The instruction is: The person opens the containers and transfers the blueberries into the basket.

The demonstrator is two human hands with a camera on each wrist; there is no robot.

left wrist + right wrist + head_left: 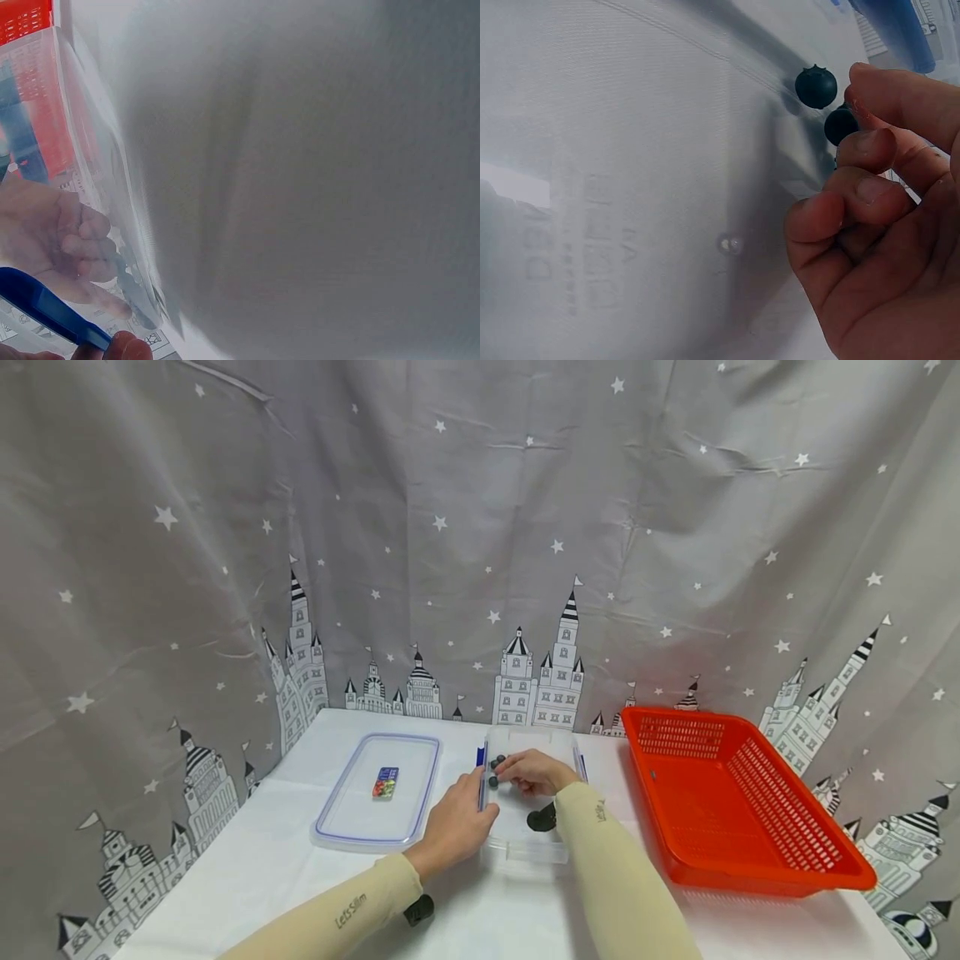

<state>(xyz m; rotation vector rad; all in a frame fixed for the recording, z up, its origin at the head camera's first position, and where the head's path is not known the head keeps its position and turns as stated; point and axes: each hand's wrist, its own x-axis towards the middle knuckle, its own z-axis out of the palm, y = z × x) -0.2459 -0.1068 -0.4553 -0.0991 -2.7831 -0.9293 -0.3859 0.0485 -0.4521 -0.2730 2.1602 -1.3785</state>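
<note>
Blueberries (816,86), dark blue with crowned tops, lie in a clear plastic container (525,852), close to its left wall; head view shows three grouped there. Right hand (536,772) reaches into the container with its fingertips at the berries. Its fingers are curled, thumb and index close together beside one berry; cannot tell whether that berry is pinched or only touched. Left hand (457,823) is at the container's left side, fingertips clamped on a blue latch (45,307). Right hand shows through the clear wall in left wrist view.

Left of the container, apart from it, a clear lid (352,814) with a blue seal lies flat, bearing a small printed label (386,783). Red basket (720,822) with slotted sides stands to the right. All rest on a white-covered table (255,877). Behind hangs a grey curtain (480,485) printed with stars and castles.
</note>
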